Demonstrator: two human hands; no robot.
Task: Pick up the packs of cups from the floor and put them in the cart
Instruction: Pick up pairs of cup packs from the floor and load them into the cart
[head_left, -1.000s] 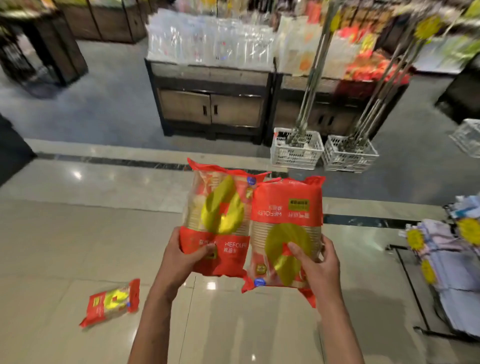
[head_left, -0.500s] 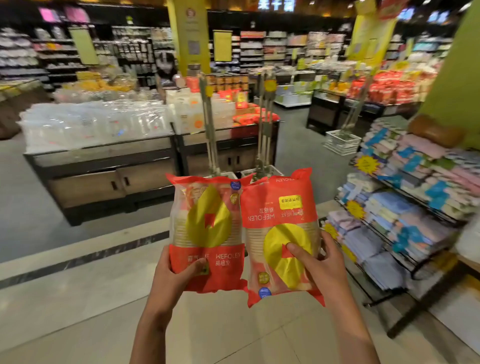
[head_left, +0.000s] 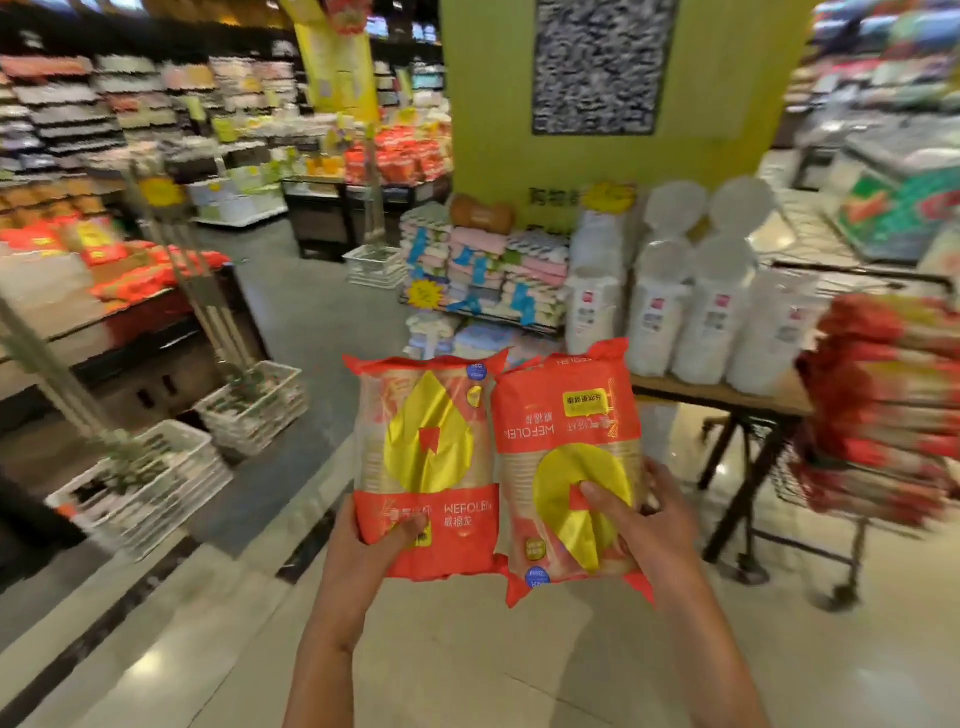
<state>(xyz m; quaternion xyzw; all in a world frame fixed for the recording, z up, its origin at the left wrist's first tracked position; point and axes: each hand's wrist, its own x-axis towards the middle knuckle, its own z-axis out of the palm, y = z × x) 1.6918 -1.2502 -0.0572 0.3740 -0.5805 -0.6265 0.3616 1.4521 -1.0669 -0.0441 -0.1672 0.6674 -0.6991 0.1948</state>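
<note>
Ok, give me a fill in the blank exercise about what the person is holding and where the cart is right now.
1. The left hand grips the bottom of one pack, so the person holds ____ packs of cups in all.
2. The right hand has its grip on the right pack, with the thumb on its ____ circle.
3. The left pack and the right pack are held ____ by side.
4. The cart, already loaded with red packs, is at the ____ edge of the view.

Missing words: two; yellow; side; right

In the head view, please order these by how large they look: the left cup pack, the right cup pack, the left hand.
1. and 2. Left cup pack and right cup pack: they look alike, so no ranking.
3. Left hand, clearly smaller than either pack.
</note>
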